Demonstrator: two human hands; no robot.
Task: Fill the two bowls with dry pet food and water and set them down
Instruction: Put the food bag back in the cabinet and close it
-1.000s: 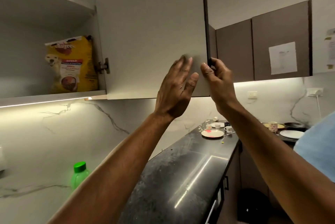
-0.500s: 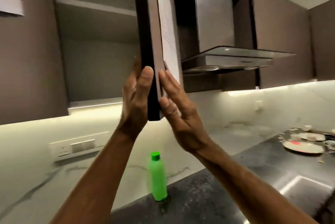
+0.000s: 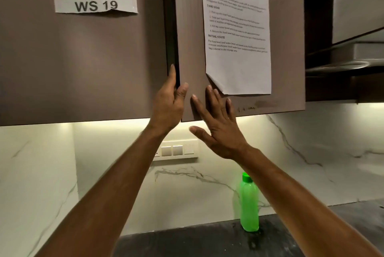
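Observation:
A brown upper cabinet door (image 3: 191, 48) with a printed sheet (image 3: 236, 34) taped to it stands almost closed, a narrow dark gap left at its left edge. My left hand (image 3: 168, 105) grips that left edge near the bottom corner, fingers in the gap and thumb on the front. My right hand (image 3: 218, 123) lies flat and open on the door front by the lower corner. No bowls and no pet food bag are in view; the cabinet's inside is hidden.
A green plastic bottle (image 3: 249, 204) stands on the dark countertop (image 3: 187, 242) against the marble wall. A switch panel (image 3: 176, 150) sits under the cabinets. The neighbouring door carries a "WS 19" label (image 3: 95, 4). A range hood (image 3: 342, 63) hangs at the right.
The cabinet door has swung from wide open to nearly closed. The yellow pet food bag on the shelf is hidden now. My view has turned left toward the door front.

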